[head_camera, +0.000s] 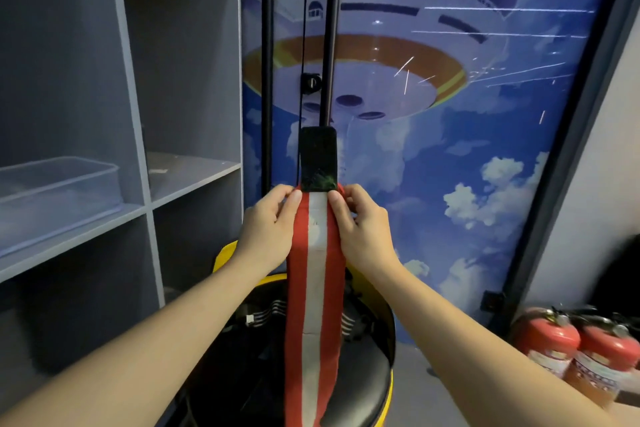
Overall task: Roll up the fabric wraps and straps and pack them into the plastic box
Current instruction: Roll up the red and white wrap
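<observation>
A red fabric wrap (315,288) with a white centre stripe hangs straight down in front of me, its lower end leaving the bottom of the view. A black fastening tab (318,159) stands up from its top end. My left hand (268,229) pinches the wrap's top left edge with thumb and fingers. On the opposite edge, my right hand (362,229) pinches at the same height. A clear plastic box (59,191) sits on a grey shelf at the left, apart from both hands.
A grey shelving unit (145,135) fills the left. Below the wrap stands a black round stool (360,381) with a yellow rim. Two black poles (330,45) rise behind the wrap against a blue mural wall. Two red fire extinguishers (575,350) stand at the lower right.
</observation>
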`<state>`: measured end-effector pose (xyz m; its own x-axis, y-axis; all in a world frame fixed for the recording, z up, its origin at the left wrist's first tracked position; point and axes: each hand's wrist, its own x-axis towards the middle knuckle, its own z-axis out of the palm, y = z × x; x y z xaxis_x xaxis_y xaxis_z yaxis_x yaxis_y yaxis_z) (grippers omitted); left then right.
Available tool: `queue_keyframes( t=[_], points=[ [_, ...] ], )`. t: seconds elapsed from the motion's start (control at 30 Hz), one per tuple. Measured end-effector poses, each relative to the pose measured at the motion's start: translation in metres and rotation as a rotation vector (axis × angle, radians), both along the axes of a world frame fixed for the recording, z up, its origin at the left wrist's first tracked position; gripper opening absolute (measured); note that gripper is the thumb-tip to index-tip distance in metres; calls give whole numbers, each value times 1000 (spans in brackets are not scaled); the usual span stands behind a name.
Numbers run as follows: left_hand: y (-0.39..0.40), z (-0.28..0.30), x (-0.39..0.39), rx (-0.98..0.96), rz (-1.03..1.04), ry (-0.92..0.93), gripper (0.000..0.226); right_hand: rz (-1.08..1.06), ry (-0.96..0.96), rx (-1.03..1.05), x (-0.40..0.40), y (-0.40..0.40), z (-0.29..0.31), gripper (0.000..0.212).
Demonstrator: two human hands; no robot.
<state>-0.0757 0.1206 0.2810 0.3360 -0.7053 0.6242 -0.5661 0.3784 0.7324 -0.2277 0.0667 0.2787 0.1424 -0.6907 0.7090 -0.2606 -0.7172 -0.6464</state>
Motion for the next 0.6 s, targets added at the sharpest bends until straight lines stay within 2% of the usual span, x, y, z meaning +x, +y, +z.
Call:
queue_keyframes(
  t=[0.17,0.3,0.4,0.47,0.53,0.6],
  points=[
    [-13,-48,9,150,-43,76,28,-23,83,63,5,-11,-42,18],
    [-40,-111,22,277,-39,158,27,-8,172,161,13,-29,-92,17],
    [-60,-155,31,403,9,198,23,-55,309,296,21,-50,-132,24],
    [-79,-189,39,466,41,240,17,-60,374,405,29,-69,-161,36],
    [-94,-214,47,532,56,286,15,-24,364,512,38,-85,-185,39],
    [-108,-228,51,555,73,306,22,-18,360,568,45,-98,-199,43]
  ],
)
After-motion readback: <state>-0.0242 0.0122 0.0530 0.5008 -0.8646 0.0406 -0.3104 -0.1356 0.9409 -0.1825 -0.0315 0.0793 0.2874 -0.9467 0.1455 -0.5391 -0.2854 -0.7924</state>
